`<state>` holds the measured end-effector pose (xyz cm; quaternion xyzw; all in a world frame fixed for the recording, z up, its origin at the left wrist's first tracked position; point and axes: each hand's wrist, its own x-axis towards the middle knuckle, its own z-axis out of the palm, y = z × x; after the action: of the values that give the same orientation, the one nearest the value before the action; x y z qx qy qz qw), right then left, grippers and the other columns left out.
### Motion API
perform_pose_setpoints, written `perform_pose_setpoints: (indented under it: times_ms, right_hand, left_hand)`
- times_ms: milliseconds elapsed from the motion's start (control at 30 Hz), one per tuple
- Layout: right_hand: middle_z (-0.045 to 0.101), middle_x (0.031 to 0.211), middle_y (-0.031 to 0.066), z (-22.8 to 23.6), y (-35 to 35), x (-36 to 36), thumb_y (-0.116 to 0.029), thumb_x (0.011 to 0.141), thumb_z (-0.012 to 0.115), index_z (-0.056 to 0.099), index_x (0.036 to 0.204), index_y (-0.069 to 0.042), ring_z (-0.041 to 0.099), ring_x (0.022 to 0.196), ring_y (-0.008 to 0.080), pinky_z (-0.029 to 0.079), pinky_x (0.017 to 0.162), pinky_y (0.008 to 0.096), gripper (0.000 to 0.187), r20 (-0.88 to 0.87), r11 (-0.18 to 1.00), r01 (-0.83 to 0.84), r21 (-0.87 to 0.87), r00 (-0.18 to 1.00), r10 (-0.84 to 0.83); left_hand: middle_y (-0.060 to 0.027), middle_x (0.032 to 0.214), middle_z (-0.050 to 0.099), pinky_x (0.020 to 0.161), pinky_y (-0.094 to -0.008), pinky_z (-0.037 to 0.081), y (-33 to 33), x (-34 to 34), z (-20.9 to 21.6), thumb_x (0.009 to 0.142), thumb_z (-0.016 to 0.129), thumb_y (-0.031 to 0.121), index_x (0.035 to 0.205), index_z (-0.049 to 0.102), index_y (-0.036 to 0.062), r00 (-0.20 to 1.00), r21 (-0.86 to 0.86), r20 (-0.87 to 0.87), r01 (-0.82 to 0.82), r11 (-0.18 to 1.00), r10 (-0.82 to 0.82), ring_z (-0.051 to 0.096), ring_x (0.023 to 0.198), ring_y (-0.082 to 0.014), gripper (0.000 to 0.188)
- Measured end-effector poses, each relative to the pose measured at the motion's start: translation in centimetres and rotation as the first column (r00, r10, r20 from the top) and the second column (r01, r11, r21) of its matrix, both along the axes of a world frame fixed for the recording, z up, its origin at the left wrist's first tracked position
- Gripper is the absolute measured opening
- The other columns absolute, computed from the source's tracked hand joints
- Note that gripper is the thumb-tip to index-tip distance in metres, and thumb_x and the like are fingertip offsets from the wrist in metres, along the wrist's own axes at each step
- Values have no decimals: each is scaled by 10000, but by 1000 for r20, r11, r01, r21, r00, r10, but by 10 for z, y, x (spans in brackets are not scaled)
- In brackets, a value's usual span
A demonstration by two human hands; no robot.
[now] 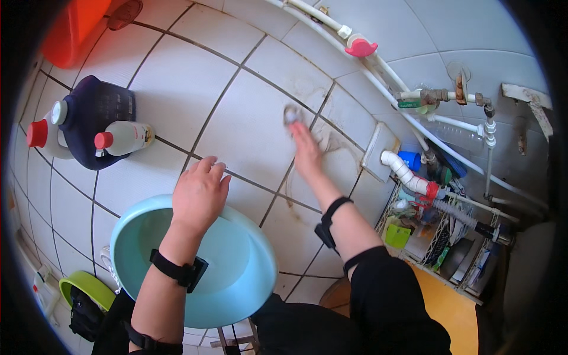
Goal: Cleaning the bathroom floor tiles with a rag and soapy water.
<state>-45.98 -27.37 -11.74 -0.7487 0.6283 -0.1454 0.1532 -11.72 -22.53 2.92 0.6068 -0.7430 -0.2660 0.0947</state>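
My right hand [307, 152] reaches out low over the white floor tiles [236, 127]. Its fingertips are brought together at a small, round, silvery-grey scrubbing pad [292, 113], which is blurred, so its exact kind is hard to make out. Brownish wet smears [337, 148] spread over the tiles beside that hand. Above the far rim of a light blue plastic basin [260, 260] hovers my left hand [200, 192], fingers bent and apart, holding nothing. The basin, in front of my body, is partly covered by my left forearm.
A dark purple jug [97, 118], a small white bottle with a red cap [127, 137] and an orange-red bucket [74, 29] stand left. Right, pipes [408, 174] run along the wall above a wire rack [438, 236]. A green basin [89, 284] lies lower left.
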Motion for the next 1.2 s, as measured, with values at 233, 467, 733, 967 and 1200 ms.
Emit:
perform_pose_setpoints:
  times_ms: [233, 467, 733, 967, 1200]
  right_hand:
    - [787, 1193, 161, 30, -52, 1, 9, 1006, 573, 779, 1236, -102, 746, 1156, 366, 574, 1032, 443, 328, 210, 980, 176, -91, 965, -154]
    - [473, 1677, 167, -24, -191, -50, -11, 984, 640, 523, 1591, -87, 468, 1542, 340, 374, 1275, 396, 622, -23, 933, 342, 115, 940, -342]
    - [529, 1639, 185, 0, -59, 56, 27, 1046, 482, 607, 1538, -139, 480, 1532, 381, 395, 1282, 459, 534, 28, 991, -99, 86, 995, 97]
    - [701, 1410, 145, 16, 132, 61, 26, 1011, 529, 753, 1346, -111, 615, 1390, 367, 500, 1174, 452, 425, 166, 948, -279, 151, 953, 254]
    - [714, 1344, 165, 61, 78, 94, 39, 969, 596, 759, 1270, -85, 664, 1292, 375, 536, 1123, 432, 364, 371, 970, -241, 43, 905, 208]
  left_hand:
    - [-117, 1274, 727, 992, -446, 582, 6, 11, -1, 991, 734, 223, 1168, 741, 65, 1000, -2, 17, 6, 1000, -6, 707, 1160, -325, 238]
    - [-119, 1256, 728, 981, -445, 587, -2, 3, -4, 992, 734, 227, 1148, 736, 58, 1000, -25, 1, 21, 999, -21, 711, 1151, -317, 229]
    - [-106, 1194, 724, 961, -440, 578, 7, 9, -3, 993, 714, 251, 1060, 747, 63, 999, -27, 38, -9, 1000, 10, 708, 1111, -307, 203]
    - [-122, 1099, 733, 886, -463, 595, 13, 16, 0, 998, 695, 253, 1000, 727, 54, 1000, -80, -5, -17, 997, 17, 724, 1028, -328, 202]
    - [-127, 828, 754, 732, -497, 602, 29, 29, 0, 1057, 615, 299, 930, 706, 93, 986, 93, 159, 27, 995, -42, 746, 807, -370, 259]
